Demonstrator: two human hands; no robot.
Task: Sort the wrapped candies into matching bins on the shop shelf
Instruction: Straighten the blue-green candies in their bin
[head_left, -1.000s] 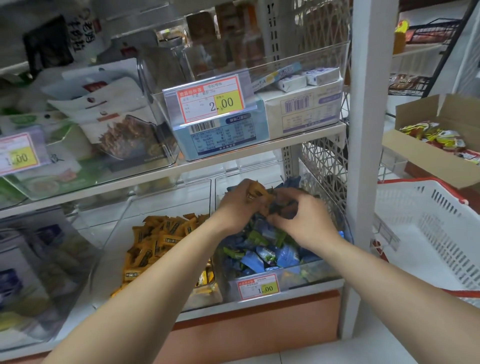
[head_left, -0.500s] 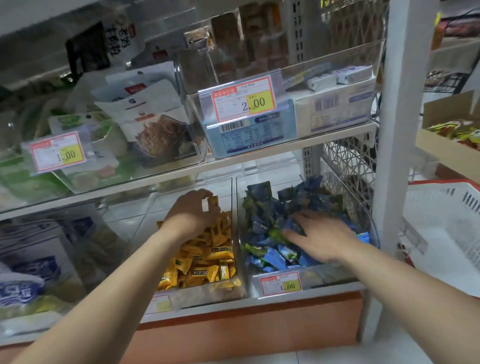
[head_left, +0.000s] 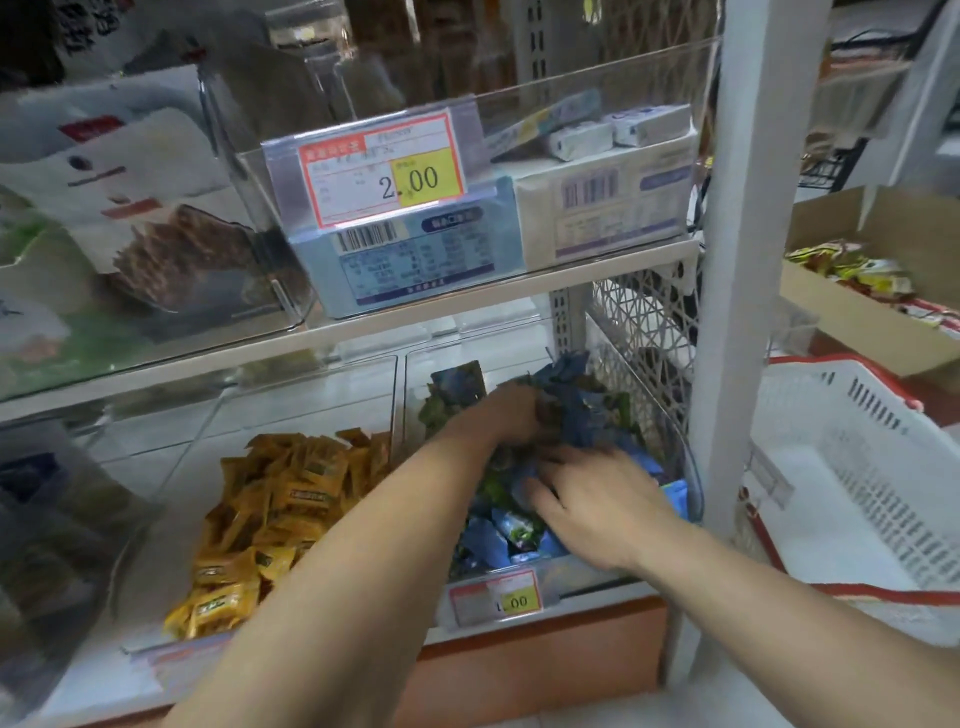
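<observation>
Both hands are working in the right bin (head_left: 675, 447), centre-right of the frame, where the blue candies (head_left: 587, 415) are lying heaped with green ones mixed in. The left hand (head_left: 501, 415) is digging into the heap's back. Its fingers are buried, so I cannot tell whether it is holding anything. The right hand (head_left: 597, 499) is lying on the nearer candies, fingers spread and pointing left, gripping nothing visible. One blue packet (head_left: 460, 382) is standing at the back, long axis roughly vertical; the rest are pointing every way. The yellow candies (head_left: 280, 509) are filling the left bin (head_left: 171, 467), lower left, their pile running diagonally from lower left to upper right. Motion blur is smearing the wrapper print. A price tag (head_left: 496, 597) is covering part of the right bin's front.
</observation>
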